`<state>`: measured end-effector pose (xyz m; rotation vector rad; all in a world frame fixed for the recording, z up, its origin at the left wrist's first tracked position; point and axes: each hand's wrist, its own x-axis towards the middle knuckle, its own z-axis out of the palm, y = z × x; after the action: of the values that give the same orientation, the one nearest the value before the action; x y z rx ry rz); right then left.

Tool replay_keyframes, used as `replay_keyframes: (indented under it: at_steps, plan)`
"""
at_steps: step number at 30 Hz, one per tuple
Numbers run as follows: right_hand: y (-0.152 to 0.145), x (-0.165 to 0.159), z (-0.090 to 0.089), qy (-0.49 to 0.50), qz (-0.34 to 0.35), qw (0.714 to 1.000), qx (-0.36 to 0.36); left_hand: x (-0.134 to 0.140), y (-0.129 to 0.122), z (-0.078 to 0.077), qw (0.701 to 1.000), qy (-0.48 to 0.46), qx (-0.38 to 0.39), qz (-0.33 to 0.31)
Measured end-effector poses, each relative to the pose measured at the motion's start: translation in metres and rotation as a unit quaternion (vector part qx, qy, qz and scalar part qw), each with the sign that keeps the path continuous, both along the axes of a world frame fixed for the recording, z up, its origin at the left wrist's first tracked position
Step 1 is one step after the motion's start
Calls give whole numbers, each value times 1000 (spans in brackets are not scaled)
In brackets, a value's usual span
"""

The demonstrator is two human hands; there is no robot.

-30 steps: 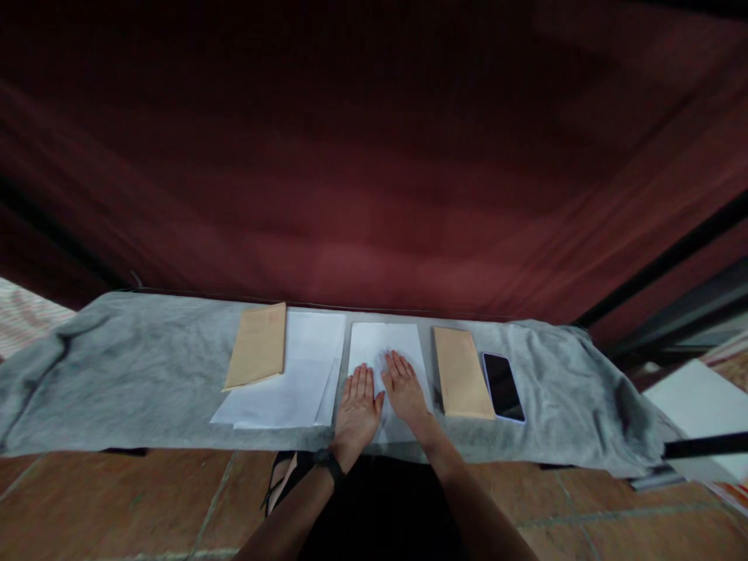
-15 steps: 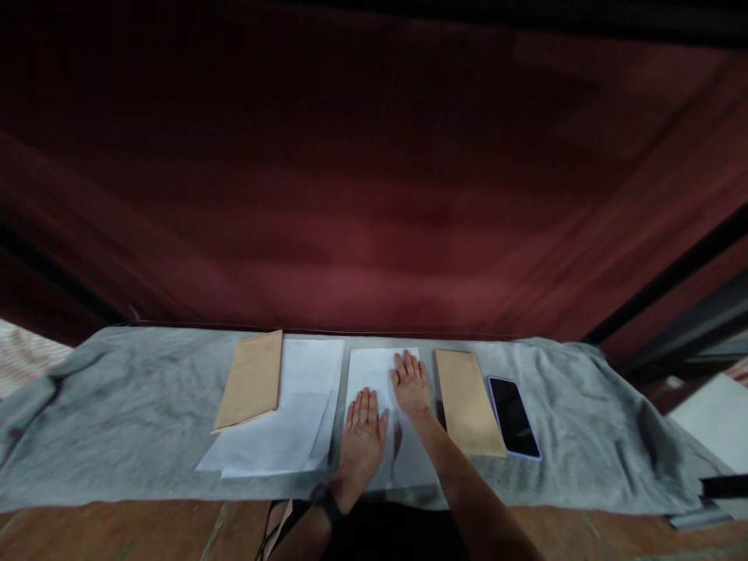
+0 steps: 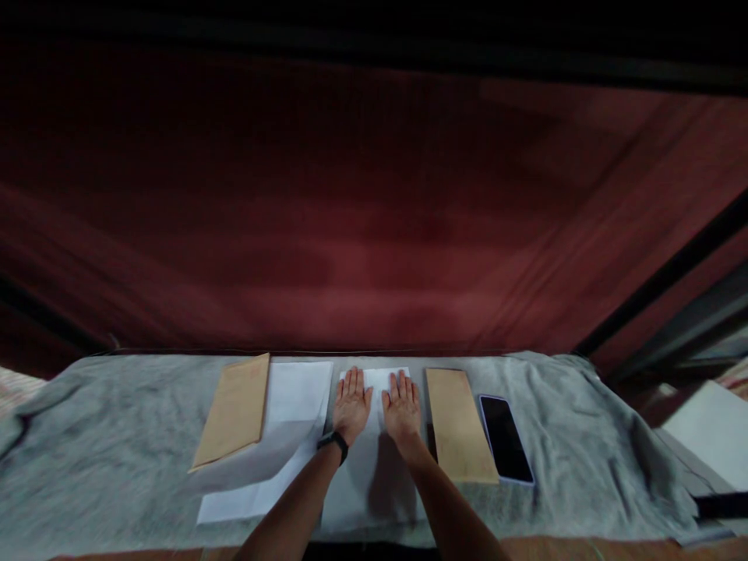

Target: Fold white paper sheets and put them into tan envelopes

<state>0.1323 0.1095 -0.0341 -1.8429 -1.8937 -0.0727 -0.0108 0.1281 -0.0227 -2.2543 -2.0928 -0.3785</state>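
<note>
1. Left hand (image 3: 351, 409): palm down, fingers together and stretched forward, thumb apart. It pinches nothing; it lies over the upper left part of the sheet, seemingly to hold that side flat.

2. Right hand (image 3: 402, 409): palm down, fingers slightly spread, thumb turned inward. Likewise no pinch; it covers the upper right part, apparently to match the left and share the pressure evenly. How hard either hand presses cannot be told.

3. White sheet (image 3: 362, 487): lies under both hands, long side running away from the person, centred before the body, probably so that both arms reach it alike. Its far edge shows beyond the fingers.

4. Watch (image 3: 333, 442): dark, on the left wrist, above the paper's surface.

5. White papers (image 3: 298, 393): overlapping, left of the sheet, partly shaded and partly behind the left forearm; set aside, it seems, within easy reach.

6. Left brown envelope (image 3: 237, 413): rests across the papers' left side, perhaps serving as a light weight.

7. Right brown envelope (image 3: 459, 428): lies flat just beside the sheet, roughly lengthwise, leaving the middle to the hands.

8. Phone (image 3: 507, 439): screen up and dark, right of that envelope, presumably out of the hands' way.

9. Grey cloth (image 3: 584, 436): spread beneath everything listed, probably as a soft cover for the surface.
</note>
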Motion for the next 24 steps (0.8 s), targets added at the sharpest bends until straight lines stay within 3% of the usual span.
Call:
replay_keyframes:
  at_steps: [6,13,16,19,24]
  plan:
    - [-2,-4,-3,12,-33,999,-12,-7,-11,-8,999,-9,34,16]
    - [-5,-1,12,19,-28,999,-36,-8,-86,-8,997,25,46,-65]
    - [-27,-3,15,6,24,999,-40,-9,-108,-3,994,32,44,-90]
    - [-66,-5,12,-11,128,991,-40,-11,-122,1,991,34,39,-121]
    - [-121,10,6,-27,103,994,-17,-19,-154,2,983,43,49,-174]
